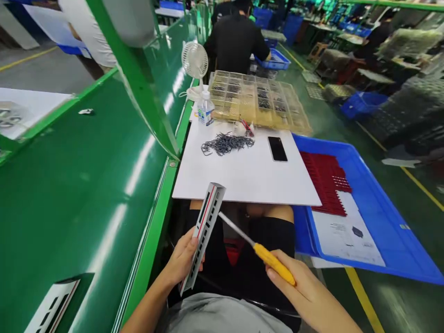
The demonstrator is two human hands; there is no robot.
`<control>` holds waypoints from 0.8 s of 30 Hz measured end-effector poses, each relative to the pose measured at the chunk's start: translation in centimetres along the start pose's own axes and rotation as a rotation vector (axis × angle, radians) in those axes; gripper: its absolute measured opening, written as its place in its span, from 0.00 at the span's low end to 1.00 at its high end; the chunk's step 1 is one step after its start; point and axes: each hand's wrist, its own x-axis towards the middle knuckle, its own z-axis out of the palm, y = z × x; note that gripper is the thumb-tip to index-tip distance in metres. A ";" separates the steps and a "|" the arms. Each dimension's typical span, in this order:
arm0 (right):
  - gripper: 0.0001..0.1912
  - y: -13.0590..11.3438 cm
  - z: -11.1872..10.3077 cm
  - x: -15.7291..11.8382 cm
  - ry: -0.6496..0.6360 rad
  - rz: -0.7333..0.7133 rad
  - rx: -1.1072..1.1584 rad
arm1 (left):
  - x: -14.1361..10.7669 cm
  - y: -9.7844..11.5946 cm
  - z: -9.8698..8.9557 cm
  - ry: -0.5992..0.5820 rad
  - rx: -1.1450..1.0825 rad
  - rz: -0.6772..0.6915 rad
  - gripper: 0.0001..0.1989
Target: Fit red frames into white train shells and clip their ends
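Observation:
My left hand (pixel 183 256) is wrapped round the lower part of a long grey slotted metal strip (pixel 205 226) with a red line along it. The strip is tilted, its top end near the front edge of the white table (pixel 243 185). In my right hand (pixel 294 282) is the yellow handle of a screwdriver-like tool (pixel 274 262). The tool's metal shaft points up and left, its tip close to the strip's right side. Farther back on the table lies a pile of dark bent pieces (pixel 227 144).
Behind the pile are a bottle (pixel 205 110), a fan (pixel 194 60) and a compartment tray (pixel 256 99). A phone (pixel 277 149) lies right. Beside the table, a blue bin (pixel 367 194) holds red pieces (pixel 322 180). Another slotted strip (pixel 53 307) is on the green surface at left.

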 end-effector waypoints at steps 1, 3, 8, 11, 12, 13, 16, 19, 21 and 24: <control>0.24 0.0 0.0 -0.1 -0.061 0.005 -0.036 | 0.1 0.1 -0.1 0.011 0.043 0.011 0.42; 0.20 0.3 0.5 -0.3 -0.216 -0.005 -0.126 | 0.3 0.4 -0.2 0.001 0.112 0.032 0.41; 0.20 1.5 1.4 -0.2 -0.242 0.001 -0.117 | 0.4 0.4 0.1 -0.040 0.184 0.012 0.39; 0.24 1.8 0.9 -0.1 -0.135 0.034 -0.074 | 0.5 0.5 0.1 -0.016 0.188 0.000 0.39; 0.22 1.8 0.9 -0.1 -0.180 0.024 -0.099 | 0.5 0.6 0.0 -0.011 0.191 0.000 0.39; 0.19 1.7 0.9 -0.2 -0.253 0.002 -0.134 | 0.5 0.8 -0.1 -0.010 0.196 0.001 0.38; 0.13 1.6 1.2 -0.4 -0.357 -0.048 -0.178 | 0.6 1.0 -0.4 -0.024 0.214 0.004 0.37; 0.17 1.6 1.1 -0.3 -0.178 -0.023 -0.124 | 0.6 1.0 -0.3 -0.040 0.229 0.005 0.37; 0.16 1.6 0.8 -0.1 -0.192 -0.043 -0.134 | 0.5 0.8 -0.2 -0.050 0.239 0.009 0.36; 0.13 1.7 0.5 0.1 -0.267 -0.101 -0.157 | 0.3 0.8 -0.2 -0.074 0.248 0.010 0.36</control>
